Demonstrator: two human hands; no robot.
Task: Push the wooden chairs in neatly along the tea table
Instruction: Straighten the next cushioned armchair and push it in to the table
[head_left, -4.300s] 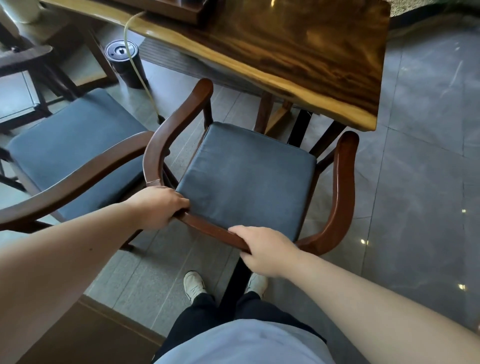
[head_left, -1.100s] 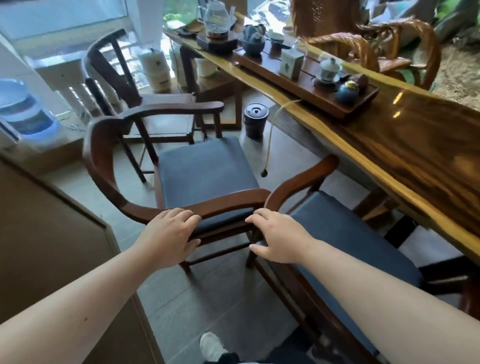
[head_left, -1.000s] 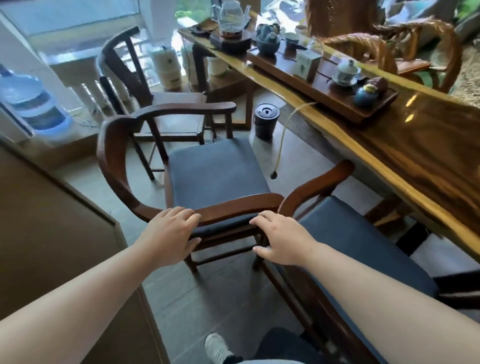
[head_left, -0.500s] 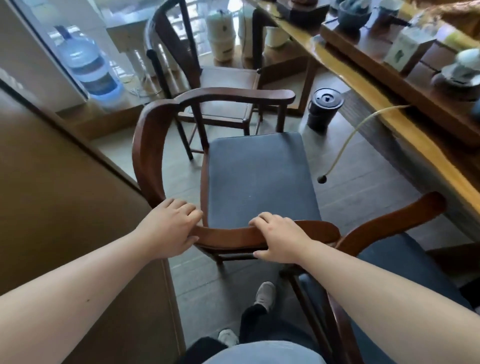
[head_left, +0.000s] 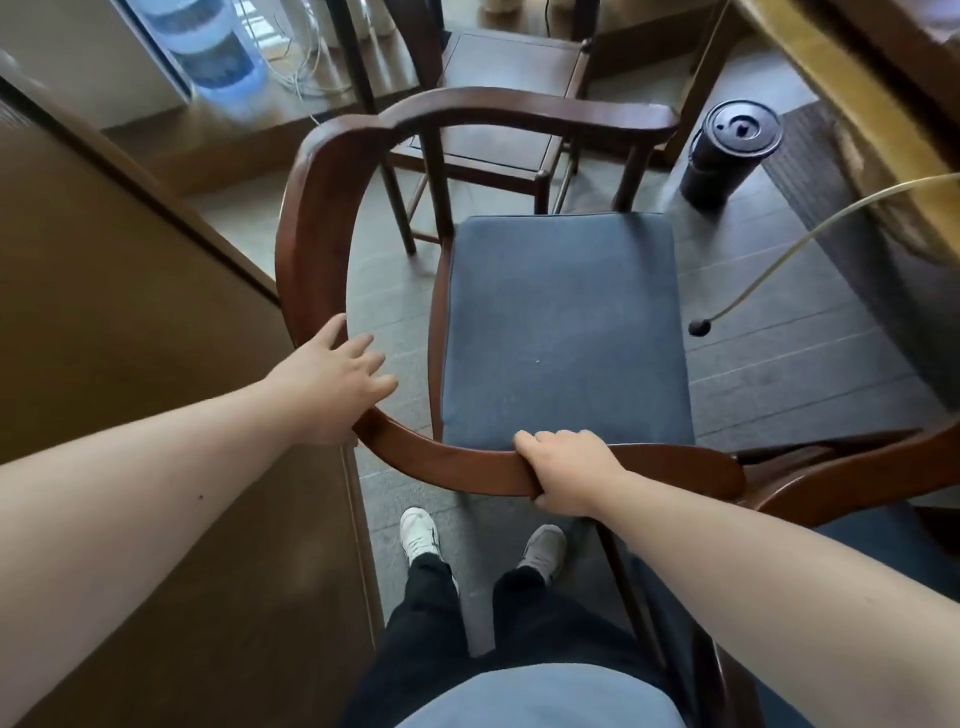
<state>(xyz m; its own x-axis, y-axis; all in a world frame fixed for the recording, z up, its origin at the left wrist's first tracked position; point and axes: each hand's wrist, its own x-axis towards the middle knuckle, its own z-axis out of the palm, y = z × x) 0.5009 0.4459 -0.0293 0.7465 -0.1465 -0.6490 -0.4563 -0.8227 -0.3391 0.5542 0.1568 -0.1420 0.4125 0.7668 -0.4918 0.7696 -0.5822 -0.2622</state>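
A wooden armchair (head_left: 311, 208) with a curved horseshoe rail and a blue-grey cushion (head_left: 561, 332) stands right in front of me, its open side facing right toward the tea table (head_left: 810, 67). My left hand (head_left: 337, 384) lies on the rail's back curve with fingers spread. My right hand (head_left: 566, 467) is closed around the near armrest. A second armchair (head_left: 841, 473) of the same kind sits at the lower right, its rail touching or nearly touching the first chair's arm end. My feet are below the near arm.
A brown cabinet (head_left: 104, 312) hems in the left side. Behind the chair stands a dark wooden chair (head_left: 498, 135). A black lidded canister (head_left: 732, 150) and a dangling hose (head_left: 779, 249) occupy the floor by the table. A water bottle (head_left: 208, 47) stands far left.
My view has tipped down and closer over the chair. My left hand has slid along the rail's back curve and its fingers have spread. My right hand still grips the near arm.
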